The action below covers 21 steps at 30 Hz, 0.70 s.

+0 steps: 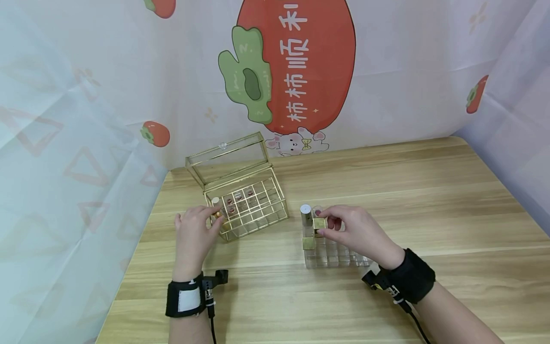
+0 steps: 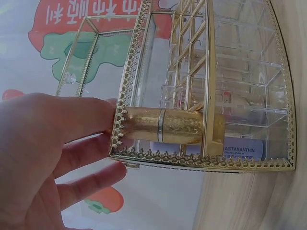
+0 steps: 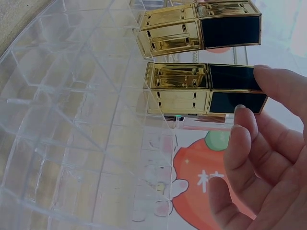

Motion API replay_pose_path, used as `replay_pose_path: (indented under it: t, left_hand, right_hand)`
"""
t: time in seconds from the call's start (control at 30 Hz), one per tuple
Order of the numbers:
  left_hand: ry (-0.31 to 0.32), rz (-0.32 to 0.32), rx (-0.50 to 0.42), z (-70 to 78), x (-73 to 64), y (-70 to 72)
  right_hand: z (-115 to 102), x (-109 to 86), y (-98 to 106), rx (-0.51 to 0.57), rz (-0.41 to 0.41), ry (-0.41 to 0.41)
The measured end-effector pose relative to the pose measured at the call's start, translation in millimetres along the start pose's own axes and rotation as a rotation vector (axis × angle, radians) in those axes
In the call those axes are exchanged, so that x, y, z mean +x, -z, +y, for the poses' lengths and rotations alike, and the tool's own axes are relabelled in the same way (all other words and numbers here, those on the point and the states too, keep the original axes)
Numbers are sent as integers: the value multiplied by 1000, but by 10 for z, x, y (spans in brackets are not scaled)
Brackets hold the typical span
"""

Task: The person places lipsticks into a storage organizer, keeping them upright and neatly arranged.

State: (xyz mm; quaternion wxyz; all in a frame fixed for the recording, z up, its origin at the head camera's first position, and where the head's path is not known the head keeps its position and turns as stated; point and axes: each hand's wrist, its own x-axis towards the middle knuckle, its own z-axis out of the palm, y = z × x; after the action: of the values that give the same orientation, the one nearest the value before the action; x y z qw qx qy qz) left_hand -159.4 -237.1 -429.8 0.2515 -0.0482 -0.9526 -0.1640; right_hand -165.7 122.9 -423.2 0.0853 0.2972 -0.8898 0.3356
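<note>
At the near left corner of a gold-framed glass box (image 1: 257, 228), my left hand (image 1: 193, 236) pinches the top of a gold lipstick tube (image 2: 165, 125). The tube stands upright inside the box, in the gold grid. My right hand (image 1: 361, 234) holds a square black-and-gold lipstick (image 3: 180, 91) by its black end, between thumb and fingers. The lipstick's gold end is at a clear, many-celled organizer (image 1: 335, 260); how deep it sits is hard to tell. Beside it stands a matching black-and-gold lipstick (image 3: 172, 33).
The box's hinged glass lid (image 1: 225, 160) is raised at the back. Several lip products stand in its grid, among them a cream-capped tube (image 1: 216, 201) and a lavender lip balm (image 2: 244, 149). A silver-topped tube (image 1: 306, 216) rises from the organizer's left side. A printed curtain (image 1: 404, 105) hangs behind.
</note>
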Motion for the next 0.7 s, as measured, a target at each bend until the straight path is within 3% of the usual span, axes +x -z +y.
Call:
replay_pose_path:
  t: [0.4,0.7]
  left_hand:
    - [-2,0,17,0,14,-2]
    - [4,17,-20,14,17,-2]
  right_hand:
    - [5,-5,-6,3,14,10]
    - [9,-3,20,13,53,44]
